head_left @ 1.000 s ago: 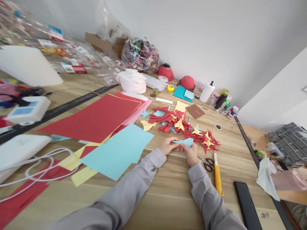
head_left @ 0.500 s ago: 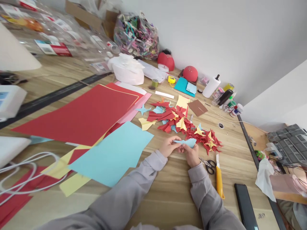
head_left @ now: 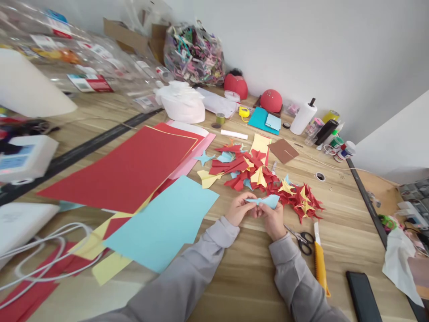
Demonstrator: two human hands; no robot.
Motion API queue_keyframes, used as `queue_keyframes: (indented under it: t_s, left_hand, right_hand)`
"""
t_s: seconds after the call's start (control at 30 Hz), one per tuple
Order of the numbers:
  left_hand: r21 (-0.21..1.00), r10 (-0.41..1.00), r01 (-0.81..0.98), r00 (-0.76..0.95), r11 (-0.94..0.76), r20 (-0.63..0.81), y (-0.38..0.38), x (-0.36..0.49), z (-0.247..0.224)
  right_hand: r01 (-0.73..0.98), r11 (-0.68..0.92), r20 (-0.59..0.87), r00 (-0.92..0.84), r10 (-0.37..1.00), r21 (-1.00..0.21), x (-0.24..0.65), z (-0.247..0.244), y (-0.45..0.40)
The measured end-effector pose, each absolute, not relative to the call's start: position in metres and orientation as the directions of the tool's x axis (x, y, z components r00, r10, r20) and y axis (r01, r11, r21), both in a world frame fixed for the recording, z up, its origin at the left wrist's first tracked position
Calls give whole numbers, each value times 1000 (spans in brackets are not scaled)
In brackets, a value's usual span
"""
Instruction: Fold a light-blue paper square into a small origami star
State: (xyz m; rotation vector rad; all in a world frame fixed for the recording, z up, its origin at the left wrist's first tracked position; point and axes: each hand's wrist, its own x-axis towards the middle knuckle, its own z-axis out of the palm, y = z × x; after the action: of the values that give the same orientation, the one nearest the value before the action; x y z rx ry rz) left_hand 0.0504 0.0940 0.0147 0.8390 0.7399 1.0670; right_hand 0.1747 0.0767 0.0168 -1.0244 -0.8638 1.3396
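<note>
Between my two hands is a small piece of folded light-blue paper (head_left: 271,201), held just over the table. My left hand (head_left: 239,209) pinches its left, pointed end. My right hand (head_left: 273,220) grips the wider right part, thumb on the near side. Right behind my hands lies a heap of folded paper pieces (head_left: 239,167), mostly red with some yellow and blue. Black-handled scissors (head_left: 304,242) and a yellow cutter knife (head_left: 321,264) rest to the right of my right hand. A large light-blue sheet (head_left: 164,226) lies left of my left hand.
Large red sheets (head_left: 124,165) cover the table's left middle. A white cable (head_left: 50,255) coils at front left. A black phone (head_left: 363,295) lies at front right. Along the wall stand a bag of colourful bits (head_left: 196,53), a red pincushion (head_left: 271,101) and a white roll (head_left: 303,118).
The camera view has shifted, so the table's contents appear a little lower and further right. Both hands keep hold of the blue paper, its pose nearly the same.
</note>
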Motion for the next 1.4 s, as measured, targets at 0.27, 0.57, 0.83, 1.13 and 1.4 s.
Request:
queue_keyframes:
  t_s: [0.27,0.57,0.83,1.13,1.4]
  left_hand:
    - [839,932,-459,336,291,-138,95,46,12]
    - [843,937,-458,322,281,-137,94,48,14]
    - [870,906,-382,396,311,-150,97,38,19]
    - [896,905,-365,416,253,-87,97,37,16]
    - [866,910,-403,394,296,-127,96,39,15]
  right_hand:
    - [-350,-78,-89,14,996,-934,179,13,73]
    - [-261,-53,-76,79,994,-964,184,17,69]
    - [-238,-149,-149,-18,989,-960,189,22,67]
    - [-238,-109,-114,7,993,-965,190,19,69]
    - [-219,-48,-58,39,998,-974,186,17,68]
